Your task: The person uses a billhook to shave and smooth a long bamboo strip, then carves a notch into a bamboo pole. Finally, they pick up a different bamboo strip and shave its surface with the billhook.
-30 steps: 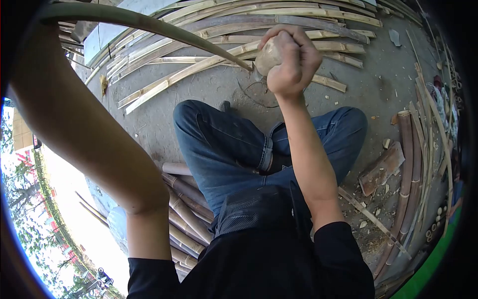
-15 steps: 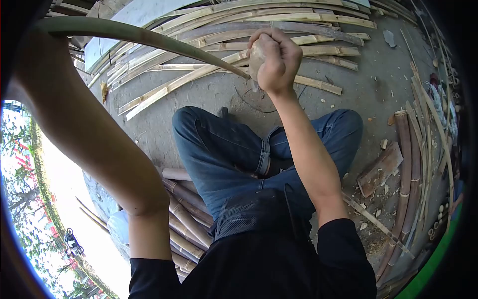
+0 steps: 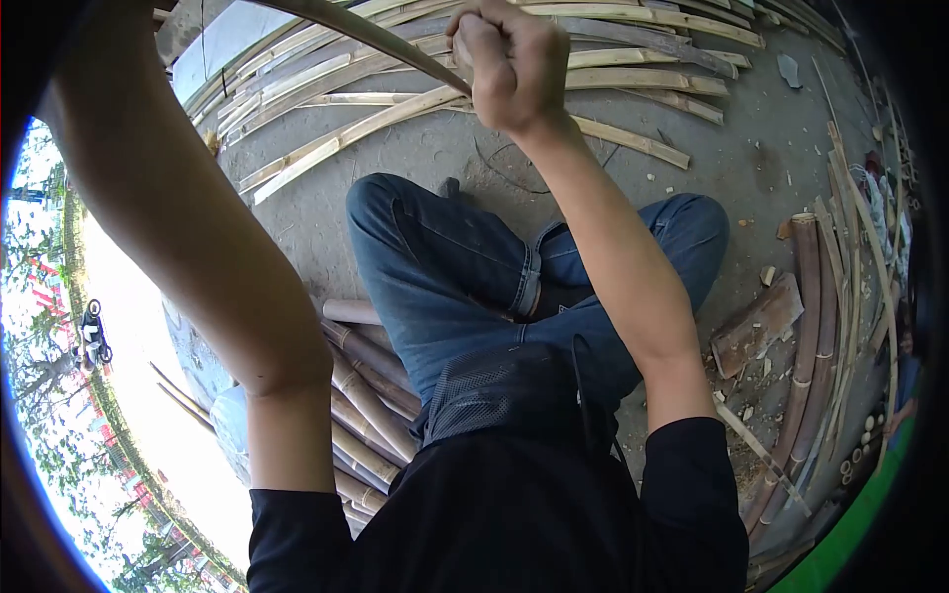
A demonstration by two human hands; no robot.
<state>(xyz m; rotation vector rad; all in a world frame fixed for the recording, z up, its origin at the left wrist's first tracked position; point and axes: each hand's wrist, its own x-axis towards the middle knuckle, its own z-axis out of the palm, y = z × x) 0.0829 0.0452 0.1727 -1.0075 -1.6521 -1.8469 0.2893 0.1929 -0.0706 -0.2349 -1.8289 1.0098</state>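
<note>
My right hand [image 3: 514, 69] is closed in a fist at the top centre. It grips something pale and rounded, mostly hidden behind the fingers, whose kind I cannot make out. A long, curved bamboo strip [image 3: 386, 42] slants down from the top edge, and its lower end meets the near side of that fist. Whether the fist grips the strip as well is hidden. My left arm reaches up to the dark top left corner, where the hand falls outside the picture.
Split bamboo strips [image 3: 633, 84] lie in a wide pile beyond my crossed legs [image 3: 435, 267]. Bamboo poles [image 3: 361, 415] lie by my left hip, and darker poles [image 3: 806, 326] at the right. A wooden block [image 3: 759, 326] sits among chips on the concrete floor.
My right fist has moved up and left towards the top edge. The bamboo strip has risen, its upper part now out of the picture. My left arm has also shifted upward.
</note>
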